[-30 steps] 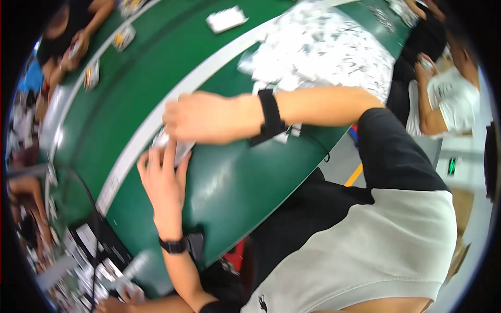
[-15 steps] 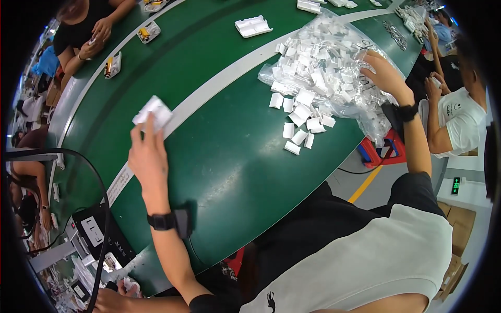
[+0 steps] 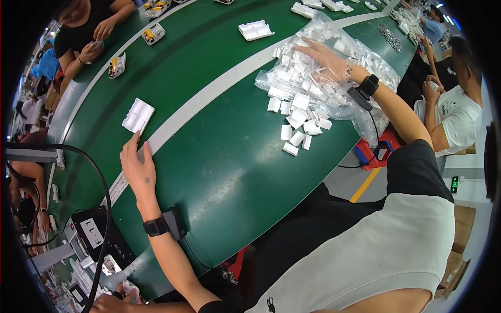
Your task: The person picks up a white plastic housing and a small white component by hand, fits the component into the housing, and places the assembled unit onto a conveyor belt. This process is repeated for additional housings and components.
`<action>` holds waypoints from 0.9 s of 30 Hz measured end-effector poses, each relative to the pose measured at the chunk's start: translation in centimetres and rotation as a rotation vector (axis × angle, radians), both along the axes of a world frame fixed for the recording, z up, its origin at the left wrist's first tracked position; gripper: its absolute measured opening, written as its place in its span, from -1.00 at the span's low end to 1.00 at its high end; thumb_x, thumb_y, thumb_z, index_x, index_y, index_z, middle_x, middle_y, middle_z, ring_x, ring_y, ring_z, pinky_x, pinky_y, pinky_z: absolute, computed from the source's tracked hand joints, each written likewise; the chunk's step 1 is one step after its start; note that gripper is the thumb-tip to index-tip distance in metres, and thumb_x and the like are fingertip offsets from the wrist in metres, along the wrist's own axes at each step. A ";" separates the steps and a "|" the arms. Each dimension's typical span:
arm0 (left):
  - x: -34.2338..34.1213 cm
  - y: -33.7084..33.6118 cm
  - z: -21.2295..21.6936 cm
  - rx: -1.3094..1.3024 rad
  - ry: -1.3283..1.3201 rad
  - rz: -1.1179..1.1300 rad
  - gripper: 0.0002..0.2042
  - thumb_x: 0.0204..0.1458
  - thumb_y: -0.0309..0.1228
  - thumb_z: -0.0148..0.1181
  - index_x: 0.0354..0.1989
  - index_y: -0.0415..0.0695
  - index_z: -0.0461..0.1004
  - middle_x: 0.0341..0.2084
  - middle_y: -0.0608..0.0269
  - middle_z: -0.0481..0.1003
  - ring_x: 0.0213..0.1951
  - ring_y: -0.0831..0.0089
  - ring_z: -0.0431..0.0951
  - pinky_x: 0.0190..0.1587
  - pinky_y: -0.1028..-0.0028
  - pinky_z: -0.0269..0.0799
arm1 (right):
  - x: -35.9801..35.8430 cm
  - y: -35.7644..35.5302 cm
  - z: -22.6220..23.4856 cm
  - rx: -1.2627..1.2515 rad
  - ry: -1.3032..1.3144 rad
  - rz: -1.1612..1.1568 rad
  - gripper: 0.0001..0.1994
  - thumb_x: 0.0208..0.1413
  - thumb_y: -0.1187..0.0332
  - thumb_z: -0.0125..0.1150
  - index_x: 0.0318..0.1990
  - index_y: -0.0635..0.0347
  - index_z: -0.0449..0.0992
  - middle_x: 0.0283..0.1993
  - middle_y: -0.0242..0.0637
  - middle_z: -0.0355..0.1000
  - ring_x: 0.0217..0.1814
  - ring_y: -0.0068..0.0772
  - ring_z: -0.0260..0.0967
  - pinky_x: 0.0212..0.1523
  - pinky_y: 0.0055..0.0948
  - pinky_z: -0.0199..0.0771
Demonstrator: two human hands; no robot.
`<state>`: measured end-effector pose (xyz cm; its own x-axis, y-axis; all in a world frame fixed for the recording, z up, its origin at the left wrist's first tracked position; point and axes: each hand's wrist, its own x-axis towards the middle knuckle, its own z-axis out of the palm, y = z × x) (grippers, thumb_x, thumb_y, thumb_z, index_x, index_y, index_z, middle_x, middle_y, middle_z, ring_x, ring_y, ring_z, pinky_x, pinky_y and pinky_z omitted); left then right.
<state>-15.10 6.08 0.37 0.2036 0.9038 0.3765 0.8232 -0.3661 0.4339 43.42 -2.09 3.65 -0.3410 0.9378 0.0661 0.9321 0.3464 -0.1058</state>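
Left hand [image 3: 139, 166] is unloaded, fingers loosely parted, a fingertip at the near edge of a white moulded plastic housing [image 3: 138, 116] on the green belt [image 3: 193, 57]; contact cannot be confirmed. Right hand [image 3: 329, 61] lies with fingers extended among small white plastic pieces [image 3: 299, 115] at the clear plastic bag [image 3: 360, 116]. Film appears to overlie it, presumably because it entered through the bag's opening. Loose pieces beside the bag probably spilled out. Glare and creased film obscure the right fingertips; whether they pinch anything cannot be determined.
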 end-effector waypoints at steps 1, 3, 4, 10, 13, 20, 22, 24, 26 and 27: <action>0.0 0.0 0.0 0.020 -0.010 -0.011 -0.66 0.26 -0.42 0.20 0.20 -0.14 0.55 -0.01 0.10 0.59 0.06 0.14 0.52 0.14 0.22 0.44 | -0.1 -0.1 -0.1 -0.002 0.002 -0.002 -0.23 0.25 -0.03 0.26 0.54 -0.07 0.13 0.57 0.22 0.00 0.60 0.38 -0.08 0.57 0.06 0.03; 0.0 0.0 0.2 0.061 -0.029 -0.033 -0.68 0.26 -0.44 0.20 0.17 -0.16 0.56 -0.08 0.11 0.62 0.00 0.17 0.56 0.10 0.24 0.46 | -0.4 -0.2 -0.3 0.007 -0.044 -0.090 -0.27 0.24 0.03 0.29 0.51 -0.06 0.17 0.55 0.18 0.05 0.55 0.33 0.05 0.52 0.04 0.14; 0.0 -0.1 0.3 0.061 -0.026 -0.035 -0.68 0.26 -0.44 0.20 0.17 -0.16 0.56 -0.08 0.11 0.62 0.00 0.17 0.56 0.10 0.24 0.46 | -0.6 -0.3 -0.3 0.013 -0.067 -0.135 -0.28 0.24 0.06 0.31 0.50 -0.06 0.20 0.54 0.16 0.08 0.52 0.31 0.12 0.49 0.03 0.20; 0.1 -0.4 0.3 0.021 -0.131 0.002 -0.71 0.27 -0.46 0.19 0.14 -0.17 0.58 -0.21 0.13 0.63 -0.14 0.24 0.61 0.02 0.28 0.50 | 0.5 -1.0 0.8 -0.132 0.112 -0.171 -0.41 0.27 0.11 0.28 0.40 0.00 0.32 0.41 -0.09 0.30 0.31 0.15 0.36 0.31 -0.07 0.42; -0.1 -0.3 0.1 0.032 -0.141 -0.026 -0.72 0.28 -0.47 0.18 0.14 -0.17 0.59 -0.22 0.13 0.63 -0.16 0.25 0.61 0.00 0.29 0.51 | 4.0 -1.5 1.0 -0.136 0.145 -0.016 -0.46 0.29 0.12 0.26 0.36 0.04 0.36 0.34 -0.18 0.40 0.22 0.09 0.44 0.24 -0.09 0.47; 0.3 -0.3 -0.3 0.016 -0.169 -0.041 -0.74 0.30 -0.47 0.16 0.12 -0.16 0.60 -0.20 0.12 0.63 -0.15 0.25 0.61 -0.03 0.31 0.52 | 2.7 -5.9 8.1 -0.354 0.393 -0.910 -0.45 0.32 -0.02 0.23 0.32 0.11 0.47 0.08 -0.30 0.54 -0.19 -0.38 0.48 -0.19 -0.29 0.55; -0.1 -0.5 0.3 0.019 -0.146 -0.042 -0.76 0.34 -0.45 0.14 0.10 -0.16 0.61 -0.16 0.12 0.63 -0.12 0.29 0.62 0.00 0.34 0.52 | 3.6 -7.0 9.3 -0.295 0.388 -0.912 -0.44 0.32 -0.06 0.23 0.31 0.09 0.49 0.06 -0.34 0.54 -0.21 -0.45 0.44 -0.24 -0.35 0.51; -0.3 -0.3 0.3 0.007 -0.140 -0.043 -0.77 0.36 -0.43 0.13 0.09 -0.17 0.61 -0.14 0.13 0.64 -0.11 0.31 0.63 0.01 0.36 0.52 | 4.2 -7.8 9.8 -0.206 0.399 -0.877 -0.42 0.31 -0.13 0.22 0.30 0.06 0.52 0.01 -0.40 0.53 -0.27 -0.61 0.35 -0.35 -0.47 0.43; -0.9 -0.3 0.3 0.026 -0.096 -0.065 -0.79 0.35 -0.43 0.13 0.05 -0.18 0.61 -0.12 0.11 0.63 -0.10 0.29 0.63 0.00 0.36 0.52 | 4.8 -8.5 10.1 -0.189 0.396 -0.901 -0.41 0.31 -0.14 0.22 0.29 0.08 0.53 0.00 -0.41 0.53 -0.27 -0.62 0.35 -0.36 -0.49 0.41; -1.3 -0.7 0.3 0.035 -0.070 -0.068 -0.80 0.35 -0.43 0.13 0.03 -0.19 0.62 -0.12 0.11 0.63 -0.10 0.28 0.63 0.00 0.36 0.51 | 5.1 -8.8 10.1 -0.168 0.404 -0.915 -0.40 0.31 -0.16 0.21 0.28 0.10 0.53 -0.02 -0.42 0.53 -0.28 -0.63 0.34 -0.37 -0.51 0.39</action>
